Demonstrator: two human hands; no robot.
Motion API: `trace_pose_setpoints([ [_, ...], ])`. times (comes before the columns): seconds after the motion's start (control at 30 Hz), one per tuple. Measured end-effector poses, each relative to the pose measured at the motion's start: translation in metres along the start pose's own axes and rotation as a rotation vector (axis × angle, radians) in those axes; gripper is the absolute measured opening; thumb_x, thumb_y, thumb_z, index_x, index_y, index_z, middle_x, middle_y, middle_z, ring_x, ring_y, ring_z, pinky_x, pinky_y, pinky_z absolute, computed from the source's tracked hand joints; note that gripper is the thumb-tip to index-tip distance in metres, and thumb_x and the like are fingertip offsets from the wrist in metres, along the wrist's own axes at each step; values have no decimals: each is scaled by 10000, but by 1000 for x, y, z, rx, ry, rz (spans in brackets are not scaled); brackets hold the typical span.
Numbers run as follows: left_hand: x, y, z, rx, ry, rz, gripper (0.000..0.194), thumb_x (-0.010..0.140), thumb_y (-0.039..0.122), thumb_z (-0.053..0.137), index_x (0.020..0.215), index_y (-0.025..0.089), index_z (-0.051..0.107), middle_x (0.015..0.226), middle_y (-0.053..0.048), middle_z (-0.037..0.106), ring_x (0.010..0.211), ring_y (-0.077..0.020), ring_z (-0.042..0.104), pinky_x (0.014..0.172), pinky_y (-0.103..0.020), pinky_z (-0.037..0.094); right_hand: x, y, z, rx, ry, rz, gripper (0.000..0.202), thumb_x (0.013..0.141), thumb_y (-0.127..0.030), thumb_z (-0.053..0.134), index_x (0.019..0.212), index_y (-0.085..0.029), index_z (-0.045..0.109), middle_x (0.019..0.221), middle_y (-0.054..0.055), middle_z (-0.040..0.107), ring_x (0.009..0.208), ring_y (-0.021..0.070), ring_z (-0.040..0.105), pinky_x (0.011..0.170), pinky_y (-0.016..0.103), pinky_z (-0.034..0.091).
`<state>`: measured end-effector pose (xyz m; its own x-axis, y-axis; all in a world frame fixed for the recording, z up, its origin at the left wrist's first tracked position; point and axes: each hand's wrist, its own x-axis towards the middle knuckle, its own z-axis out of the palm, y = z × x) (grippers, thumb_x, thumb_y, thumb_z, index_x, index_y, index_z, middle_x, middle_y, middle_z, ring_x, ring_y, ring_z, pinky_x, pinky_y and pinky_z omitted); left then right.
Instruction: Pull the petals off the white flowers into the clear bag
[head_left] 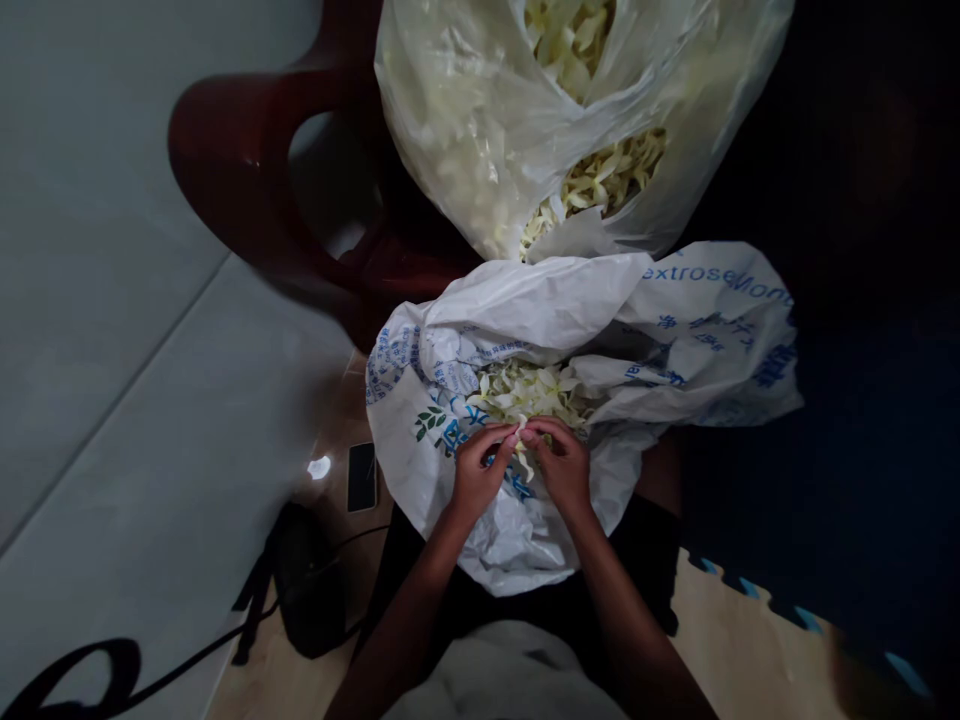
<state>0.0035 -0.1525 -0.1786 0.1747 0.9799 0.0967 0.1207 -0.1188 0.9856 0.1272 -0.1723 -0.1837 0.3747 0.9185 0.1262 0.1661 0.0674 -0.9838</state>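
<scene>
Both of my hands meet over a white printed plastic bag (510, 550) spread across my lap. My left hand (480, 462) and my right hand (559, 460) pinch one pale flower (523, 455) between their fingertips. The flower is whitish, with a petal hanging down below the fingers. Just beyond my fingertips, a heap of white and pale yellow flowers (532, 390) lies in the open bag. Blue lettering and a green leaf print show on the bag's sides. The fingertips partly hide the flower.
A big translucent bag (457, 130) full of similar flowers stands ahead on a dark red chair (225, 170), with torn openings. On the floor at left lie a phone (361, 478), a small bright light (319, 468) and a black bag (307, 580) with a strap. A dark mat (810, 500) lies right.
</scene>
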Motion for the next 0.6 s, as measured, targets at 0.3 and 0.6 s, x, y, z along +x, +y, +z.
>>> trace_pose_setpoints([
  [0.3, 12, -29, -5, -82, 463, -206, 241, 802, 312, 541, 930, 128, 629, 825, -31, 648, 707, -119, 619, 636, -247, 527, -5, 2, -4, -23, 371, -40, 157, 885, -328, 428, 913, -201, 516, 972, 54, 552, 950, 166, 526, 864, 342, 415],
  [0.6, -2, -6, -1, 145, 199, 60, 236, 798, 204, 587, 1016, 203, 677, 1022, -66, 684, 934, -169, 637, 814, -289, 518, -6, -14, 4, -59, 21, -52, 82, 744, -289, 659, 786, -219, 662, 813, 19, 648, 800, 166, 593, 762, 309, 469],
])
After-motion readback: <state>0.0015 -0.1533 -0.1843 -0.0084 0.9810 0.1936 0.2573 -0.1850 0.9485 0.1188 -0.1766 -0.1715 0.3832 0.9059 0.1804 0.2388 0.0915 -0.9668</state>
